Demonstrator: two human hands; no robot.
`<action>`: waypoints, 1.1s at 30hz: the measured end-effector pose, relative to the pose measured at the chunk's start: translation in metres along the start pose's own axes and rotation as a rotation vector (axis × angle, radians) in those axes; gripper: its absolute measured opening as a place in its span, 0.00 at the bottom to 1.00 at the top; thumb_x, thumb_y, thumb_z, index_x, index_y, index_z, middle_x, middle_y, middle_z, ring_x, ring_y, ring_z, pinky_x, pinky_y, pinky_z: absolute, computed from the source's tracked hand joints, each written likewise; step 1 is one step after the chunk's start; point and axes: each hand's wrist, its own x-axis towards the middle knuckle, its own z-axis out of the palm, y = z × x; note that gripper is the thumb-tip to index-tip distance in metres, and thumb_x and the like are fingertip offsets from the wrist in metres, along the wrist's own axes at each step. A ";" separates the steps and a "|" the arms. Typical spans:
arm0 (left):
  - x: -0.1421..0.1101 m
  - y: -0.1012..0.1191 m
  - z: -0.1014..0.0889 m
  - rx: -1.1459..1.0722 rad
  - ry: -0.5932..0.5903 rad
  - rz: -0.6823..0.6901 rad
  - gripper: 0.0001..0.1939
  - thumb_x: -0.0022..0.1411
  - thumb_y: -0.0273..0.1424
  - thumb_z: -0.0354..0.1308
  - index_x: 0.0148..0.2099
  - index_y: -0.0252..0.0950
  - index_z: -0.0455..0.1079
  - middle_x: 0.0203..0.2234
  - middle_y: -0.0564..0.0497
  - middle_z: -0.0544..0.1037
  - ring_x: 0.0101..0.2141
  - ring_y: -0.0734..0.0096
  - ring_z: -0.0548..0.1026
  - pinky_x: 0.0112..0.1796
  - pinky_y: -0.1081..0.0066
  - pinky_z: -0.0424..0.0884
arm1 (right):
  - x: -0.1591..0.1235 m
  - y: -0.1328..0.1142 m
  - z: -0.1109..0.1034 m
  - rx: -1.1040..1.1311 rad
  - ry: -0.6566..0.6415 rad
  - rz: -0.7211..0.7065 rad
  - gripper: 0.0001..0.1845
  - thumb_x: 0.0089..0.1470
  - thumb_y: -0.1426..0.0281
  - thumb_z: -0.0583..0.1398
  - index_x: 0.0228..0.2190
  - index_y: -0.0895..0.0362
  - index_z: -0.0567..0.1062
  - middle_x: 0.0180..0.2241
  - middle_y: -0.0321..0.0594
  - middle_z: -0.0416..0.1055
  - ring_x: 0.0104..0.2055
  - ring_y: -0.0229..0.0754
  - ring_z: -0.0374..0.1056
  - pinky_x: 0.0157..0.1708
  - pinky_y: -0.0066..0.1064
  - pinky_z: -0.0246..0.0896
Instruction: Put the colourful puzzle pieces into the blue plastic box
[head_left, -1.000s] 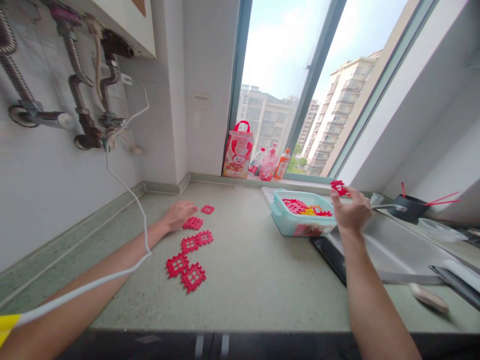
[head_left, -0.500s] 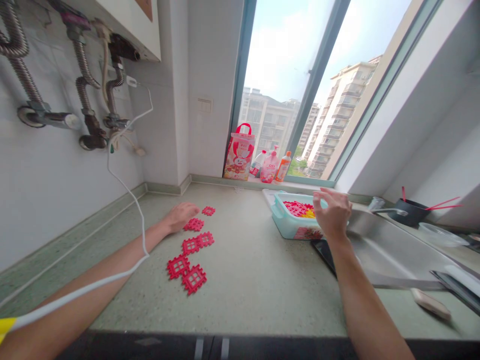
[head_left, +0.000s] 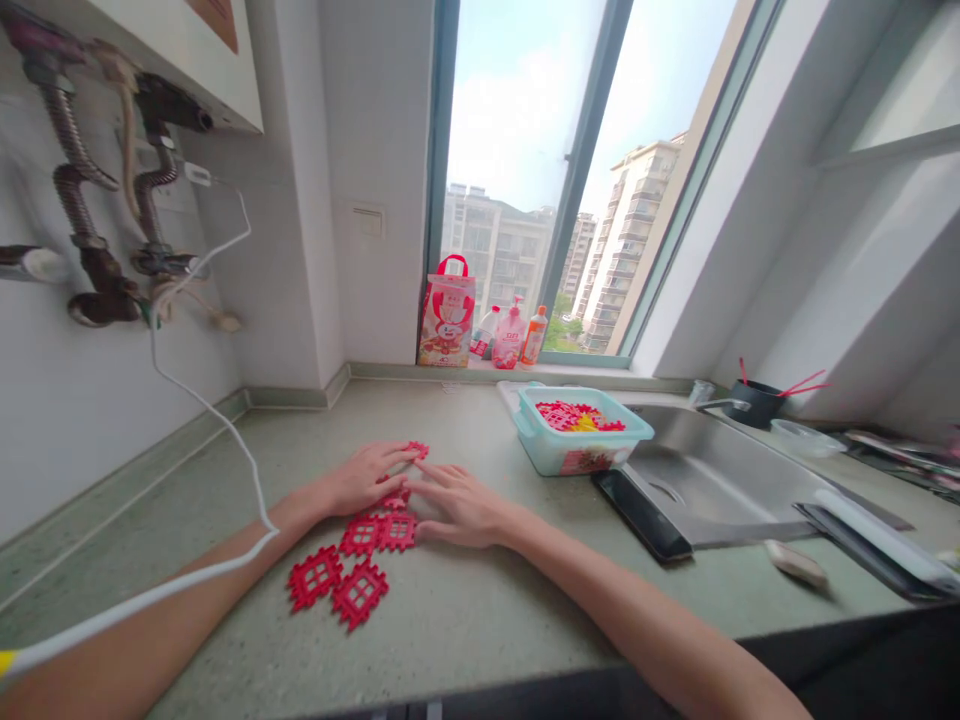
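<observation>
Flat red lattice tiles lie joined in a chain on the green countertop: a pair nearest me, another pair behind it. My left hand lies flat with fingers stretched over the far tiles, one red tile peeking out past its fingertips. My right hand lies flat beside it, fingers spread, touching the tiles at the chain's far end. A teal plastic tub with more red and yellow tiles stands to the right.
A white cable hangs from the wall pipes across my left arm. A dark phone lies beside a steel sink. A red bag and bottles stand on the window sill. A black pot is at far right.
My right hand came from the tub, where it held a red tile, across to the chain by my left hand. The view has shifted to the right.
</observation>
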 end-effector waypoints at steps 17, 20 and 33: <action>-0.007 0.009 -0.037 -0.041 0.049 0.024 0.15 0.72 0.45 0.57 0.46 0.40 0.77 0.47 0.46 0.81 0.51 0.57 0.76 0.57 0.60 0.68 | -0.009 0.040 0.003 0.146 0.128 0.171 0.11 0.61 0.66 0.66 0.46 0.54 0.79 0.52 0.45 0.79 0.54 0.47 0.75 0.58 0.39 0.67; -0.011 0.012 -0.045 -0.101 0.036 0.102 0.09 0.66 0.38 0.62 0.36 0.39 0.76 0.39 0.48 0.80 0.43 0.61 0.76 0.49 0.64 0.70 | -0.012 0.046 0.001 0.146 0.146 0.161 0.10 0.60 0.68 0.66 0.45 0.52 0.80 0.47 0.40 0.82 0.50 0.45 0.76 0.54 0.37 0.68; -0.001 0.042 -0.022 -0.146 -0.010 0.130 0.08 0.67 0.38 0.65 0.45 0.41 0.78 0.44 0.49 0.81 0.47 0.62 0.76 0.54 0.65 0.67 | -0.010 0.031 -0.006 0.208 0.287 -0.003 0.18 0.58 0.74 0.66 0.49 0.50 0.80 0.53 0.42 0.79 0.53 0.47 0.75 0.56 0.41 0.69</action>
